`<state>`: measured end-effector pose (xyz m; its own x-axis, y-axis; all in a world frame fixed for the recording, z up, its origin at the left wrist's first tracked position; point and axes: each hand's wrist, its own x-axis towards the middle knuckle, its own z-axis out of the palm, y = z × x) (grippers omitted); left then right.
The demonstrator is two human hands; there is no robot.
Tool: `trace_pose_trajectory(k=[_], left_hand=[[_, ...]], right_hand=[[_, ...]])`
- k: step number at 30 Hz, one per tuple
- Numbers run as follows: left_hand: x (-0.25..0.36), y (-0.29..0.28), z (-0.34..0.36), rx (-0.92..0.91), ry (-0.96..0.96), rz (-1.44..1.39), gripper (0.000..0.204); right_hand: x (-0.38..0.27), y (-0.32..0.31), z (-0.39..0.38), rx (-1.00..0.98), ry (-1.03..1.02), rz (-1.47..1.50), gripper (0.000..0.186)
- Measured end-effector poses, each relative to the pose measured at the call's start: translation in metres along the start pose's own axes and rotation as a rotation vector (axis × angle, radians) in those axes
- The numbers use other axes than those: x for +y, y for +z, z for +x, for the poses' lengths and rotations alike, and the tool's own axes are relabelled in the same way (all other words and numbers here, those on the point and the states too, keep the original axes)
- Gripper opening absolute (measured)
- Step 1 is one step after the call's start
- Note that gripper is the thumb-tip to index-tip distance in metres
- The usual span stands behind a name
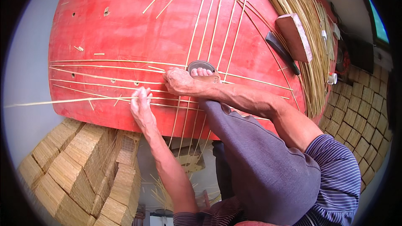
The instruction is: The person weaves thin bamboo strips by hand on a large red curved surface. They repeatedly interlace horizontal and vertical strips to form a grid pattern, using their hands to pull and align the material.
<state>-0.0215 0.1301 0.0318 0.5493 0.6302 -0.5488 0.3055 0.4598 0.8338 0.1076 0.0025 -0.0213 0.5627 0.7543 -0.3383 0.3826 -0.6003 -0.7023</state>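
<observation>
Thin bamboo strips [90,75] lie sideways on a red board [125,25]; others [203,21] run lengthwise across them, forming an open grid. My left hand [142,104] is closed in a pinch on a long strip [50,102], whose far left end sticks out past the board's edge. Beside the crossing, my right hand [180,81] is closed low over the strips, its fingertips hidden, so what it grips cannot be made out. My foot in a sandal [202,65] rests on the grid, right against that hand, with my forearm across it.
A thick bundle of strips [299,0] lies along the right side, with a reddish brick [295,37] on it and a dark-bladed knife [282,50] alongside. A white mug [332,78] stands farther right. Stacked bamboo bundles [75,163] fill the lower left; more [360,113] stand right.
</observation>
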Motion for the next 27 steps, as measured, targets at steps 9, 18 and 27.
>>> trace_pose_trajectory(k=[9, 18, 27], left_hand=[[0.009, -0.015, 0.037, -0.369, 0.177, 0.035, 0.041], [0.015, 0.011, 0.041, -0.375, -0.093, -0.241, 0.069], [0.028, 0.023, 0.042, -0.530, -0.030, -0.219, 0.067]], right_hand=[[-0.016, -0.035, 0.006, 0.184, -0.046, -0.223, 0.015], [0.003, -0.037, 0.021, 0.211, 0.023, -0.069, 0.016], [0.105, -0.086, -0.002, 0.575, -0.571, 0.263, 0.024]])
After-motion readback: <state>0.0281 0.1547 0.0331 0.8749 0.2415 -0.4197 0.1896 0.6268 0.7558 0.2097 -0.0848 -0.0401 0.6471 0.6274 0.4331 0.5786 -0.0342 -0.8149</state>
